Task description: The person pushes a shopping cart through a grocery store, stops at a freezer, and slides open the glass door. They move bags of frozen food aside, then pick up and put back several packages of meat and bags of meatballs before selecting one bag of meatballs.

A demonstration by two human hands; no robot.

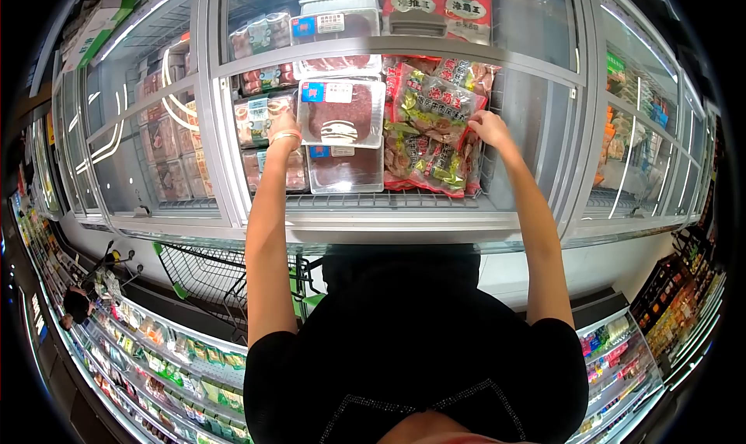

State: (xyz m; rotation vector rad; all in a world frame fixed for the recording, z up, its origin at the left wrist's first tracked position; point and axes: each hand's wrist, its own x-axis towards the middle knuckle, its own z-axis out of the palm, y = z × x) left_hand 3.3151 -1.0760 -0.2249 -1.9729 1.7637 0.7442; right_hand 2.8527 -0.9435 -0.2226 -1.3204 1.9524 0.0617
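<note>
Both of my arms reach into a freezer case. My left hand (284,131) is over the packs of sliced meat (252,120) at the left; its fingers are bent and partly hidden, and what they touch is unclear. Beside it lie trays of dark red meat (339,111) under clear film with blue and white labels. At the right, my right hand (489,127) pinches the edge of a red and clear bag (437,102) that lies on top of similar bags (431,162).
Metal frames (388,220) border the freezer, with glass panels on both sides. Behind the middle rail are red packs (466,12) and more trays. A shopping cart (206,277) stands at the lower left, near shelves of packaged goods (179,358). Another person (76,304) is at the far left.
</note>
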